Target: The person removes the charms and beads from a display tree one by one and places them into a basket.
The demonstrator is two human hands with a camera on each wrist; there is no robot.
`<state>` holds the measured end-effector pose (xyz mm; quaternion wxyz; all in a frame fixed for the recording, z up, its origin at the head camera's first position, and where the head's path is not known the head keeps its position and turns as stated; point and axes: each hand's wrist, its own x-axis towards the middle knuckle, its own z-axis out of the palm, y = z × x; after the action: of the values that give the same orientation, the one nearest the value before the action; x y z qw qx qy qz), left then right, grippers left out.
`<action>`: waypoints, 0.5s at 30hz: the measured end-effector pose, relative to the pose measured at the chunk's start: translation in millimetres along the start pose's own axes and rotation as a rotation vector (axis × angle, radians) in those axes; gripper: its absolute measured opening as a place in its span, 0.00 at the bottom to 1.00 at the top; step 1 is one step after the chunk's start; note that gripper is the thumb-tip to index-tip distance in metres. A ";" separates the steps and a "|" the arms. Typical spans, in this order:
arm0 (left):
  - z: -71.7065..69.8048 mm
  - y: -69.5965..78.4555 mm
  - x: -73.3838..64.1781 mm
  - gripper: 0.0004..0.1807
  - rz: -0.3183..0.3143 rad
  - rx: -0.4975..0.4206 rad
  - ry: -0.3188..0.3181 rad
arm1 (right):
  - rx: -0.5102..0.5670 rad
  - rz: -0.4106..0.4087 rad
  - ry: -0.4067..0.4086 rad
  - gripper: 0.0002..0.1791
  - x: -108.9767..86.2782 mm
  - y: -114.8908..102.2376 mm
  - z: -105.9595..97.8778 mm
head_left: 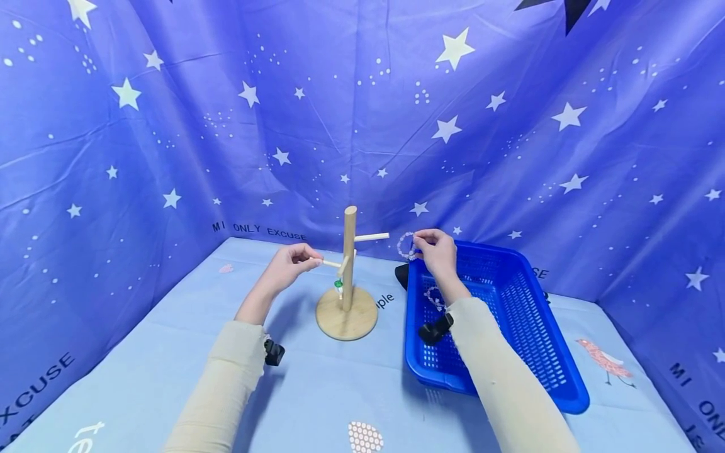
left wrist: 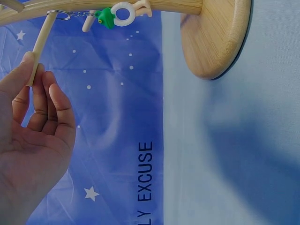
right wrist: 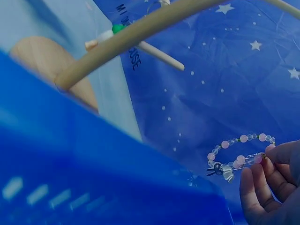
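Observation:
A wooden peg stand (head_left: 349, 267) with a round base stands on the table. My left hand (head_left: 289, 264) pinches the end of one peg (left wrist: 43, 38) between thumb and fingers. On that peg, near the post, hangs a keychain (left wrist: 106, 18) by its metal ring, with a green charm and a white ring. My right hand (head_left: 438, 255) is over the basket's far left corner, right of the stand. It pinches a bracelet (right wrist: 243, 138) of pink and clear beads with a small pale charm. The bracelet hangs as an open loop off the fingertips.
A blue plastic basket (head_left: 561, 358) with slotted walls sits on the right of the table. Another beaded bracelet (head_left: 435, 298) is inside it. One bare peg (head_left: 372, 237) sticks out to the right of the post. A starry blue curtain (head_left: 351, 113) closes off the back.

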<state>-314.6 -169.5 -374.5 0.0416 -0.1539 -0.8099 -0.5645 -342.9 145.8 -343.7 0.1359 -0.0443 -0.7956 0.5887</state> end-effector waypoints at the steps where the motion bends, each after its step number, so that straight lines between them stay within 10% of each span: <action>1: -0.1 1.5 -0.5 0.11 -0.008 0.001 -0.003 | 0.005 0.002 0.005 0.11 0.6 1.0 -2.4; 6: -0.9 17.0 -7.7 0.10 -0.015 0.008 -0.010 | 0.004 0.004 0.025 0.12 4.6 7.7 -15.0; 15: 0.0 -0.4 -0.2 0.10 0.007 0.005 0.006 | -0.018 0.014 0.063 0.12 6.2 18.0 -37.5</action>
<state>-314.6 -169.7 -374.9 0.0464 -0.1546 -0.8106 -0.5630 -340.3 187.4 -349.6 0.1563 -0.0698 -0.7958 0.5808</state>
